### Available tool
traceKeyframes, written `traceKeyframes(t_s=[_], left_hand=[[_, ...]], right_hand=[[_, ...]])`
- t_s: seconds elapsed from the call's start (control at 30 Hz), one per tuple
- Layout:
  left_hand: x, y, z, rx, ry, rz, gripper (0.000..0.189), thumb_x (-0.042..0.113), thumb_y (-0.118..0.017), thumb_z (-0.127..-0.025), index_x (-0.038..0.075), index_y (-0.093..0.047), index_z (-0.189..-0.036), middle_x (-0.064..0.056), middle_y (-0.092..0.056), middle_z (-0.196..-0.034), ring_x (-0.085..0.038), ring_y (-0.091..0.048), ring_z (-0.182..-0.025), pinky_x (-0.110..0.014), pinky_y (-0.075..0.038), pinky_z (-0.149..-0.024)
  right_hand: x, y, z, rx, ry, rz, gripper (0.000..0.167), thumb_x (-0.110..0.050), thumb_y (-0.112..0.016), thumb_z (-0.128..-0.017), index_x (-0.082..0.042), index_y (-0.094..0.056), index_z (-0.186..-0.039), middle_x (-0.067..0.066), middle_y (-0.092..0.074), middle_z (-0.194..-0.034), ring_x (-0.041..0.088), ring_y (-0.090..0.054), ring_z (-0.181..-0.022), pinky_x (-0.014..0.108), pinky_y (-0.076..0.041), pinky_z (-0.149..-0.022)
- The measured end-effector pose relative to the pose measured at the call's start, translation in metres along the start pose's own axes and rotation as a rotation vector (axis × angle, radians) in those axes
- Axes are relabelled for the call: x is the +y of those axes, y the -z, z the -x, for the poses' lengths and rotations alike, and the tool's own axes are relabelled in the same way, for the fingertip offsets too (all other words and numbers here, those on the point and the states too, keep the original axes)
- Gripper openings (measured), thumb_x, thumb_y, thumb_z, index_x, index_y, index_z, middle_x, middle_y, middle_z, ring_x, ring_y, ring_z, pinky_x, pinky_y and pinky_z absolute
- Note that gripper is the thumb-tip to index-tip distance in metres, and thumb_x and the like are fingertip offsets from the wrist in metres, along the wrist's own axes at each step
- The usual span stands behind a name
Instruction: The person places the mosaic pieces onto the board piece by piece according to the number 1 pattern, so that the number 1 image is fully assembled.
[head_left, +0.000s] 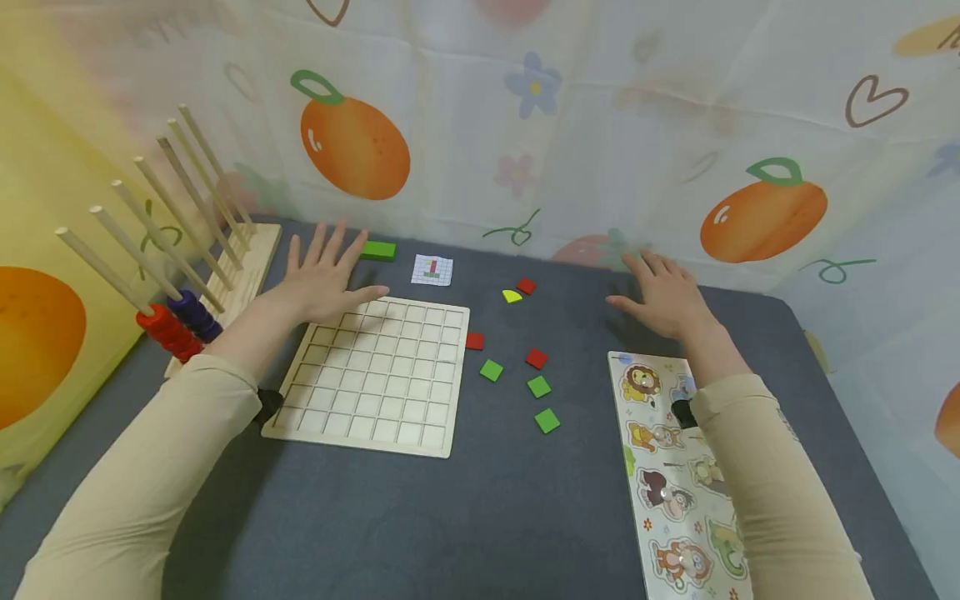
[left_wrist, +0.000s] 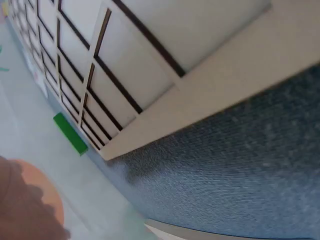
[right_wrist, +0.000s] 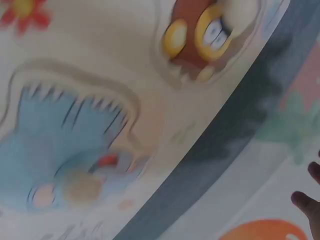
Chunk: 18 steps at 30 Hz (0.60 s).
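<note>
My left hand (head_left: pixel 324 279) is spread, fingers straight, over the far left corner of a pale wooden grid board (head_left: pixel 375 375); it holds nothing. In the left wrist view, part of the left hand (left_wrist: pixel 25 205) shows at the lower left, apart from the board (left_wrist: pixel 150 125). A green block (head_left: pixel 378 251) lies just beyond its fingers. Off to the right, my right hand (head_left: pixel 663 296) is also spread, holding nothing, beyond the far end of an animal puzzle board (head_left: pixel 633 417). Between the hands lie several small red (head_left: pixel 536 358) and green tiles (head_left: pixel 547 420), plus a yellow quarter-round piece (head_left: pixel 512 296).
A wooden peg stand (head_left: pixel 258 258) with red rings (head_left: pixel 168 332) and blue rings (head_left: pixel 193 313) stands at the left. A small gridded picture card (head_left: pixel 432 270) lies beyond the grid board. Fruit-printed curtains (head_left: pixel 465 125) border the dark table (head_left: pixel 517 500).
</note>
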<state>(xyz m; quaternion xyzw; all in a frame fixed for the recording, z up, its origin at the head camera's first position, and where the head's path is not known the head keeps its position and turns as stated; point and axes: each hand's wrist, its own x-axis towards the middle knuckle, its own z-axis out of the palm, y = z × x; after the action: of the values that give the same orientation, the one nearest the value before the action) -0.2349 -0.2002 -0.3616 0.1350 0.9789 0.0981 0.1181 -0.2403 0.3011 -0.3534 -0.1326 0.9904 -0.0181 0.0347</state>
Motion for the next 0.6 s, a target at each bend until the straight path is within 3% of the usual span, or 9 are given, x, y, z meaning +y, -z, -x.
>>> traceKeyframes(t_s=[0.13,0.27,0.43,0.6], left_hand=[[-0.007,0.003,0.012,-0.095,0.010,0.080,0.104,0.079,-0.035,-0.089,0.017,0.009,-0.160,-0.015,0.022,-0.165,-0.043,0.017,-0.153,-0.070,0.015,-0.116],[-0.015,0.002,0.030,-0.176,-0.047,0.141,0.110,0.070,-0.053,-0.087,0.005,-0.002,-0.159,-0.026,0.007,-0.165,-0.051,0.004,-0.152,-0.072,0.003,-0.117],[-0.028,-0.010,0.051,-0.262,-0.140,0.242,0.131,0.053,-0.083,-0.070,-0.004,-0.004,-0.157,-0.033,0.006,-0.163,-0.058,0.000,-0.148,-0.074,-0.011,-0.114],[-0.043,-0.020,0.064,-0.280,-0.157,0.313,0.143,0.043,-0.093,-0.058,-0.006,-0.001,-0.156,-0.034,0.010,-0.162,-0.059,0.004,-0.147,-0.074,-0.011,-0.114]], right_hand=[[-0.022,-0.003,-0.012,0.018,0.040,-0.044,0.071,-0.045,-0.057,-0.097,-0.005,-0.035,-0.151,0.027,-0.037,-0.153,0.049,-0.035,-0.140,0.065,-0.033,-0.111],[-0.051,-0.010,-0.028,0.001,0.060,-0.116,0.062,-0.039,-0.060,-0.097,-0.005,-0.044,-0.146,0.024,-0.044,-0.149,0.044,-0.040,-0.139,0.060,-0.039,-0.109],[-0.085,-0.019,-0.047,-0.051,0.079,-0.217,0.054,-0.035,-0.060,-0.097,-0.008,-0.049,-0.143,0.017,-0.052,-0.144,0.037,-0.047,-0.135,0.053,-0.044,-0.107],[-0.112,-0.025,-0.060,-0.087,0.120,-0.258,0.046,-0.033,-0.061,-0.097,-0.008,-0.056,-0.135,0.016,-0.056,-0.136,0.033,-0.055,-0.124,0.049,-0.046,-0.103]])
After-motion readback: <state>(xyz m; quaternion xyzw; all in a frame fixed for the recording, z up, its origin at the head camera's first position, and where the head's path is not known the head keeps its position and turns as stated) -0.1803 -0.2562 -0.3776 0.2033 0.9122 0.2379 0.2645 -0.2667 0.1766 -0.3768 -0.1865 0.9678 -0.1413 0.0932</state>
